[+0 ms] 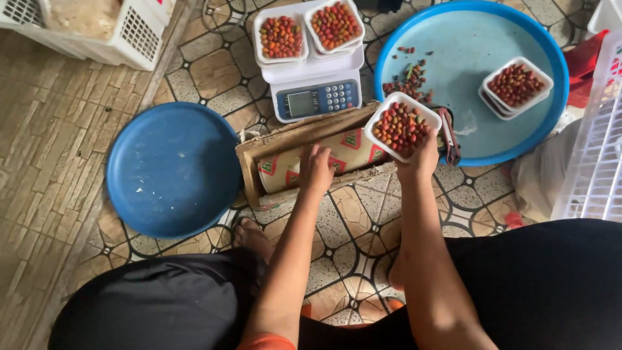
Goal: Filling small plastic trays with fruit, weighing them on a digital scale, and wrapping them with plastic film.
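My right hand (420, 159) holds a white foam tray of small red and yellow fruits (400, 126) over the right end of a wooden box (250, 170). My left hand (315, 171) rests palm down on a roll of cling film (343, 150) that lies inside that box. Behind the box stands a white digital scale (317, 97) with two more filled foam trays (280, 36) on its platform.
A large light blue round tray (466, 58) at the right holds loose fruits (407, 83) and a stacked filled foam tray (516, 85). A dark blue basin (172, 170) sits upside down at the left. White plastic crates stand at the top left (103, 26) and right edge (593, 162).
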